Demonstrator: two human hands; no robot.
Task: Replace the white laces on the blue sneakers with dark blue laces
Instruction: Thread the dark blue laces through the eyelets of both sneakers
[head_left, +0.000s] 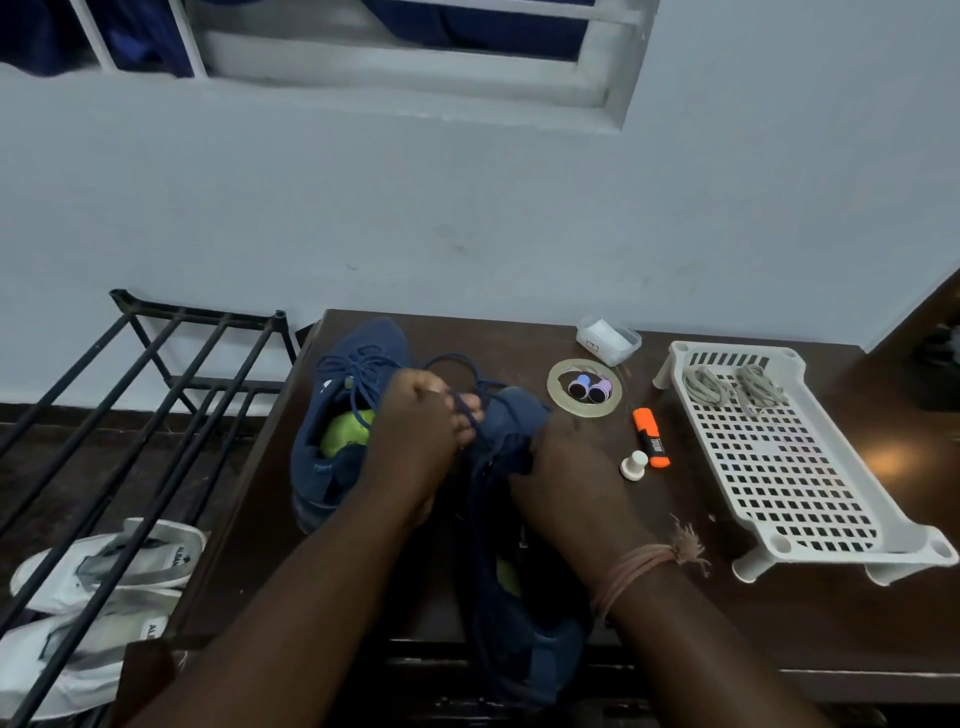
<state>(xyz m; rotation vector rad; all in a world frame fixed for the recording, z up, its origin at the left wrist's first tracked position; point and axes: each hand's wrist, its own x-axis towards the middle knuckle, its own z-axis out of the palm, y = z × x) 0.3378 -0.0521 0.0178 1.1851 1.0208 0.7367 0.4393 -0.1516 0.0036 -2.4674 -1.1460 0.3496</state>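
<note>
Head view: dark blue lace (470, 410) between both hands (415, 431)

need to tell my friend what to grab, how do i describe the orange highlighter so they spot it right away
Start at the white perforated plastic tray on the right of the dark brown table. Just to its left lies the orange highlighter, with a black band on its barrel. It sits between the tape roll and a small white knob, the only bright orange thing there.
</note>
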